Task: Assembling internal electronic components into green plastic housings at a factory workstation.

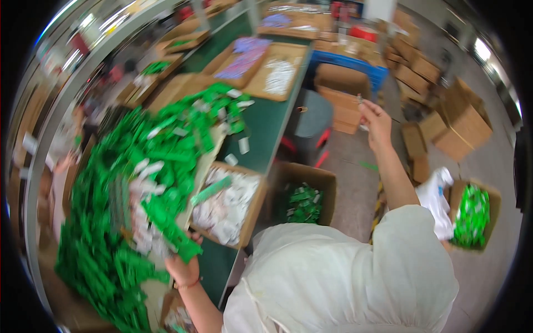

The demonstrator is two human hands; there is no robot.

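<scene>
Beside a heap of green packets point(122, 233), more than I can count, one open carton point(256, 213) on the green surface point(260, 129) is full of white pieces point(222, 222) with one green strip point(212, 190) across them, while two lower boxes, a near box point(328, 186) and a floor box point(493, 213), hold more green packets. At the heap's edge, the left hand point(184, 270) grips one flat, bright green packet point(176, 237); the right hand point(377, 121), held out well apart, pinches one small blurred object point(360, 99).

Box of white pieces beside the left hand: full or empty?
Well filled, not empty: in the cardboard box, white pieces hide the bottom nearly wall to wall. Cannot tell their depth.
</scene>
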